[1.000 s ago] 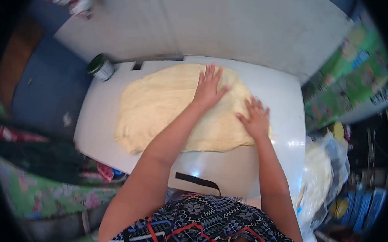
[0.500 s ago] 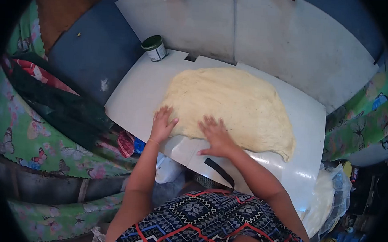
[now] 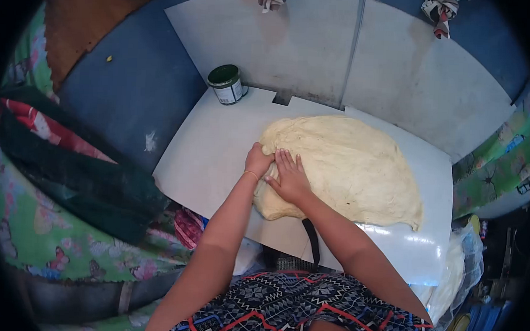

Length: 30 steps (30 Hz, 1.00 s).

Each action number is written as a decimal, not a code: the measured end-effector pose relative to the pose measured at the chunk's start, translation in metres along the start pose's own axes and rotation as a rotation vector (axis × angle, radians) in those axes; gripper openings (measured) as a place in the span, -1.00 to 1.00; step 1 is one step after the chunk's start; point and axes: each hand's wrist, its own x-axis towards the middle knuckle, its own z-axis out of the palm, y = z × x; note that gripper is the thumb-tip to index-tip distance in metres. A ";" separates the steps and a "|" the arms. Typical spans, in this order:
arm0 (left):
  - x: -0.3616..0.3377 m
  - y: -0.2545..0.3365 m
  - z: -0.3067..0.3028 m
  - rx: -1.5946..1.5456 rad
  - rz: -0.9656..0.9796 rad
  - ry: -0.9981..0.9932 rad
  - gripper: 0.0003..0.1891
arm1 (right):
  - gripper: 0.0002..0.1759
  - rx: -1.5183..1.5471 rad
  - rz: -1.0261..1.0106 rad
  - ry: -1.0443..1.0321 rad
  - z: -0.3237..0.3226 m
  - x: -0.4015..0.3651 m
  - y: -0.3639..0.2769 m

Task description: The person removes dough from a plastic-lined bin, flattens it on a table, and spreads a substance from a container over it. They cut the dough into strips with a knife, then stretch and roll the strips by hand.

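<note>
A large, flattened slab of pale yellow dough [image 3: 353, 169] lies across the white work board [image 3: 200, 151]. My left hand [image 3: 258, 160] has its fingers curled around the dough's left edge, where the dough is bunched and folded. Right beside it, my right hand [image 3: 290, 177] rests flat on the dough, fingers stretched out and thumb apart. The underside of the left fingers is hidden.
A tub with a dark green lid [image 3: 226, 84] stands at the board's back left corner. Grey panels [image 3: 294, 48] rise behind the board. A black strap [image 3: 312, 241] hangs at the front edge. Dark green cloth [image 3: 82, 163] drapes on the left; plastic-wrapped pale material [image 3: 449, 280] sits lower right.
My left hand has gone from lying spread on the dough to gripping its left edge, which is now folded inward. My right hand has come closer to the left one. The view has shifted.
</note>
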 end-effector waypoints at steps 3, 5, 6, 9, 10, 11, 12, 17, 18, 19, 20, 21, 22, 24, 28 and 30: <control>-0.007 -0.010 -0.015 -0.729 -0.008 -0.190 -0.60 | -0.06 0.013 -0.031 0.039 0.010 -0.006 0.006; 0.002 -0.020 -0.043 -1.013 -0.096 -0.301 -0.68 | -0.03 0.027 -0.006 0.011 0.011 -0.010 0.005; 0.009 -0.031 -0.058 -1.090 -0.097 -0.344 -0.70 | 0.00 0.061 -0.019 -0.039 0.010 -0.009 0.003; 0.026 -0.063 -0.095 -1.000 -0.172 -0.262 -0.68 | 0.03 -0.154 0.021 -0.181 -0.017 0.013 -0.032; 0.034 -0.075 -0.102 -0.928 -0.185 -0.226 -0.68 | 0.07 -0.036 -0.023 -0.092 -0.006 0.028 -0.034; 0.044 -0.084 -0.106 -0.863 -0.192 -0.187 -0.69 | 0.07 -0.037 -0.014 -0.088 0.005 0.045 -0.036; 0.050 -0.090 -0.109 -0.864 -0.192 -0.194 -0.69 | 0.08 -0.083 0.034 -0.160 0.013 0.062 -0.039; 0.063 -0.045 -0.137 -0.340 0.060 -0.311 -0.50 | 0.24 -0.140 0.065 -0.345 0.016 0.116 -0.033; 0.082 -0.050 -0.128 0.065 0.330 -0.081 -0.47 | 0.30 -0.095 0.055 -0.334 0.017 0.124 -0.029; 0.102 -0.052 -0.120 0.477 0.599 0.152 -0.43 | 0.30 -0.085 0.065 -0.346 0.018 0.130 -0.026; 0.107 -0.024 -0.108 0.219 0.575 -0.069 -0.45 | 0.32 -0.058 0.043 -0.357 0.015 0.135 -0.022; 0.105 0.013 -0.092 -0.037 0.544 -0.288 -0.44 | 0.34 -0.030 0.025 -0.359 0.010 0.140 -0.020; 0.103 0.043 -0.073 -0.052 0.343 -0.587 -0.39 | 0.30 -0.025 0.055 -0.469 -0.004 0.144 -0.021; 0.109 0.063 -0.043 -0.042 0.155 -0.893 -0.34 | 0.27 0.053 0.012 -0.267 0.028 0.141 -0.003; 0.139 0.033 0.006 0.461 0.544 -0.675 -0.27 | 0.05 0.145 -0.001 -0.180 0.011 0.127 -0.004; 0.144 0.029 0.009 0.449 0.558 -0.648 -0.32 | -0.11 0.083 0.024 -0.272 0.003 0.121 -0.009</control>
